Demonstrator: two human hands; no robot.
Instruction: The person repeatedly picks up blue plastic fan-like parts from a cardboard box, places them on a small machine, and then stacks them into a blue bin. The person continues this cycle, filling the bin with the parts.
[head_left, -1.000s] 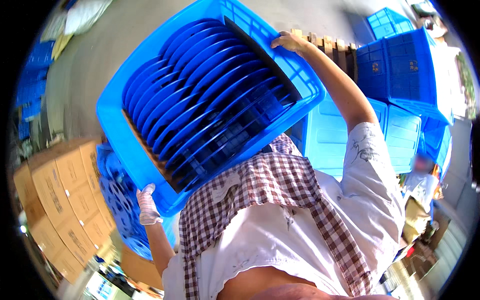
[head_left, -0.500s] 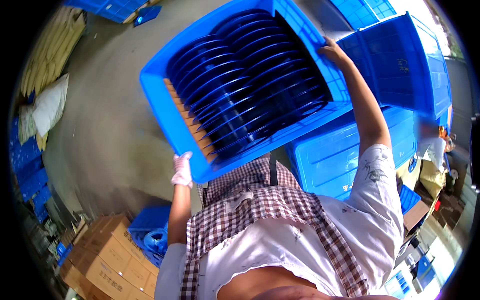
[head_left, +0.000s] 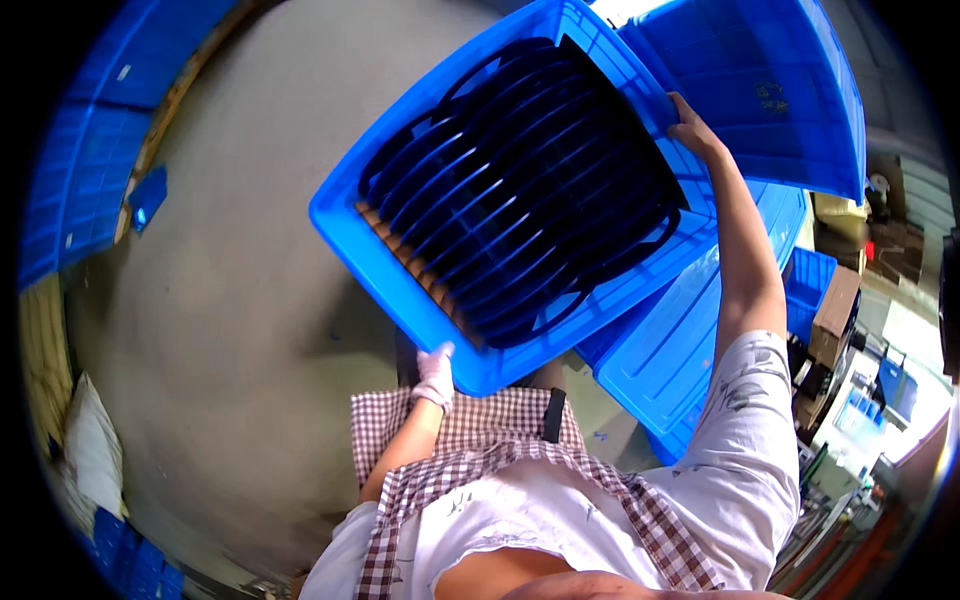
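A large blue plastic crate (head_left: pixel 392 308) is held tilted in front of me, its open top facing me. Inside stand several dark, glossy, rounded parts (head_left: pixel 520 190) in close rows, with a strip of brown cardboard (head_left: pixel 420 270) along the left side. My left hand (head_left: pixel 434 378), in a pale glove, grips the crate's near left corner. My bare right hand (head_left: pixel 692 130) is closed over the rim on the far right side. The fingers of both hands are partly hidden by the crate wall.
A blue lid-like panel or bin (head_left: pixel 750 90) and a closed blue bin (head_left: pixel 670 340) stand at the right. Blue crates (head_left: pixel 100 130) line the far left above a wooden edge. A white sack (head_left: pixel 92 440) lies at the left, and a blue scrap (head_left: pixel 148 198) on the grey floor (head_left: pixel 230 300).
My body and view have turned, so the surroundings have shifted. The crate sits slightly lower and further right in view, with both hands still on it. The cardboard boxes at lower left have left view.
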